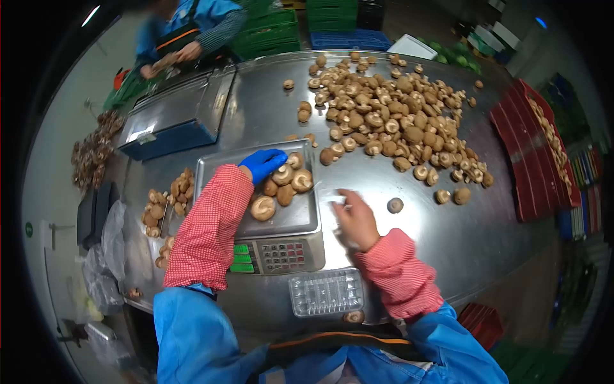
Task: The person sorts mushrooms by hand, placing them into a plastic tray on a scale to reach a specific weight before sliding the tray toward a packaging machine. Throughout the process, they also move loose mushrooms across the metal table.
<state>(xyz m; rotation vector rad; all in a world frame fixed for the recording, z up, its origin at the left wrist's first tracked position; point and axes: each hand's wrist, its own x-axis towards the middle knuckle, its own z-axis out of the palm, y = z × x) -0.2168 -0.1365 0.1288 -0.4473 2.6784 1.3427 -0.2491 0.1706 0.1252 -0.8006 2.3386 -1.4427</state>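
My left hand, in a blue glove, reaches over the steel pan of a weighing scale. Its fingers curl against a brown mushroom; the thumb is hidden. Several more mushrooms lie beside it on the pan, some with pale gills turned up. To the right of the scale, my bare right hand hovers over the steel table, slightly blurred, its fingers apart and nothing visible in them. A single mushroom lies to its right. Below the scale's keypad sits a clear plastic tray.
A large mushroom heap spreads over the table's far side. More mushrooms lie left of the scale. A metal box stands far left, near another person. A red crate with mushrooms is at the right edge.
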